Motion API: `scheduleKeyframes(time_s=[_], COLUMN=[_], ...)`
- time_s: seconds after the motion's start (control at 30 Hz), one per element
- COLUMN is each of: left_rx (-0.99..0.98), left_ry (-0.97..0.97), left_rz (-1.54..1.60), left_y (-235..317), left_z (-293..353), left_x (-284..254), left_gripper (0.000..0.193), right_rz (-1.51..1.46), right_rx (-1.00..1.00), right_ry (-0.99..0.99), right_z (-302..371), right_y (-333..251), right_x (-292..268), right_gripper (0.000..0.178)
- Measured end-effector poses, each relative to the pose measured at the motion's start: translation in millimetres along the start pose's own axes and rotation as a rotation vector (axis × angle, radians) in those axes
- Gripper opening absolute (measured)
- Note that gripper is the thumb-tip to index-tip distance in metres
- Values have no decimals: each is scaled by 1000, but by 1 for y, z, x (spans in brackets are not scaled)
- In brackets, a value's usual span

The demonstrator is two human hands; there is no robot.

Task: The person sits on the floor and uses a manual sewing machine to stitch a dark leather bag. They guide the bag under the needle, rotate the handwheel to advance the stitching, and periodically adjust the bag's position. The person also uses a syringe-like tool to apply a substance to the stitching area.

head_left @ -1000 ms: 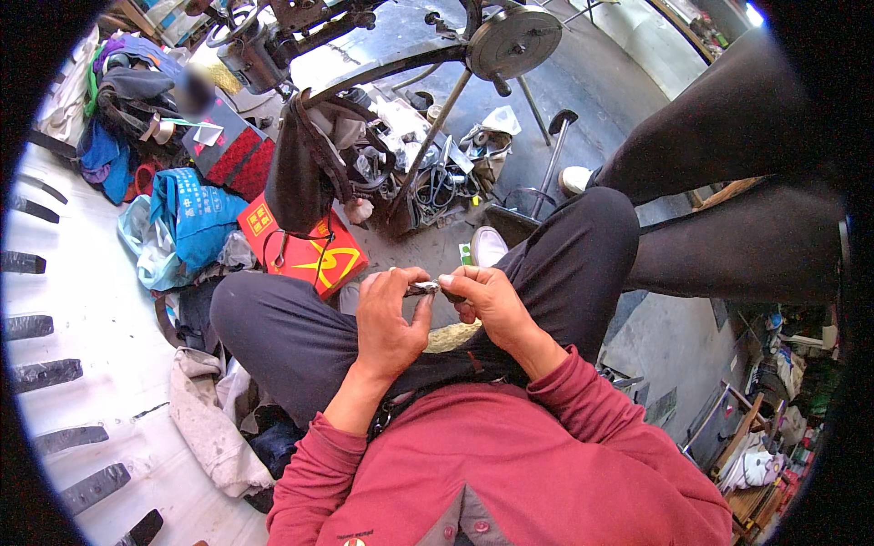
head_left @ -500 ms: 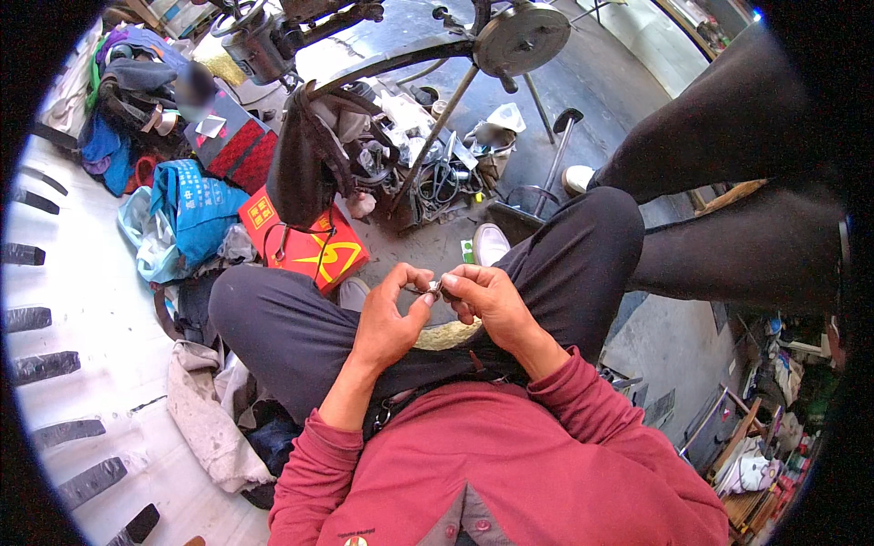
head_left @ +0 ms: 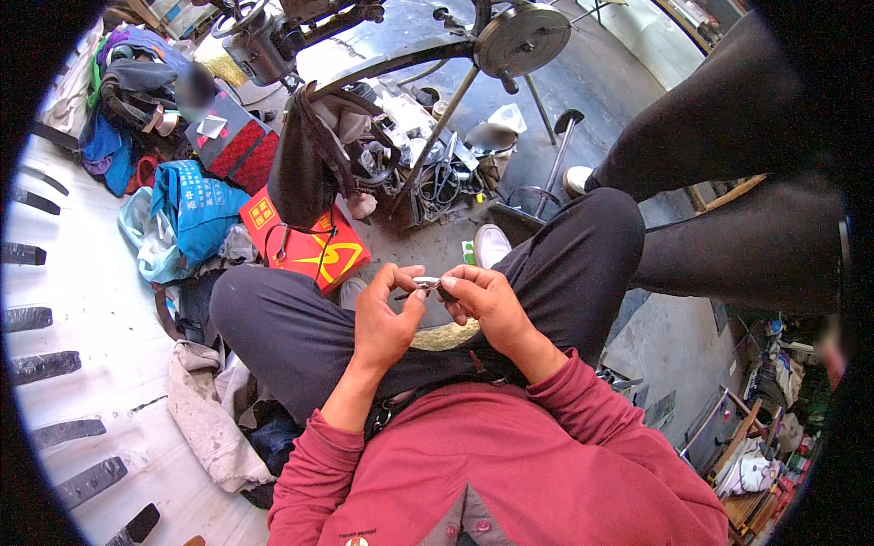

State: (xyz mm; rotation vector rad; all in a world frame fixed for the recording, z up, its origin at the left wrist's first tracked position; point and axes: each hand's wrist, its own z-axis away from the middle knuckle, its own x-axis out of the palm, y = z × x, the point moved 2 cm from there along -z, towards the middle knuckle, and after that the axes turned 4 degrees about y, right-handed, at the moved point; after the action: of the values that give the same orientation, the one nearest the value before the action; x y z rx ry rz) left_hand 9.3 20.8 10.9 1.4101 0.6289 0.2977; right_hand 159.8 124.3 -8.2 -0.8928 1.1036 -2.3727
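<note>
Small silvery piece [head_left: 426, 283], pinched two-handed
Left hand [head_left: 383, 317] and right hand [head_left: 490, 302] clamped fingertips on it; red box [head_left: 296, 249] lay at ten o'clock.

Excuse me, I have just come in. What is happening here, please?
A seated person pinches a small silvery piece between the left hand and right hand; it is too small to identify. Ahead stands a dark metal machine with a round handwheel. Another person's dark-trousered legs show at the right.
</note>
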Motion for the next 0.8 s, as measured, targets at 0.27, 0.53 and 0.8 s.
scheduleKeyframes(time_s=[0.27,0.53,0.8], left_rx=[-42,-220,-259], left_ry=[-50,-189,-320], left_rz=[120,470,200], left_y=[-5,-2,-10], left_z=[-1,-4,-6], left_x=[3,-2,-2], left_gripper=[15,29,17], right_rz=[-240,-201,-8], right_rx=[216,119,53], right_ry=[-81,-82,-103], right_z=[0,1,2], right_y=[1,-9,-3], right_x=[-4,0,0], right_gripper=[20,19,23])
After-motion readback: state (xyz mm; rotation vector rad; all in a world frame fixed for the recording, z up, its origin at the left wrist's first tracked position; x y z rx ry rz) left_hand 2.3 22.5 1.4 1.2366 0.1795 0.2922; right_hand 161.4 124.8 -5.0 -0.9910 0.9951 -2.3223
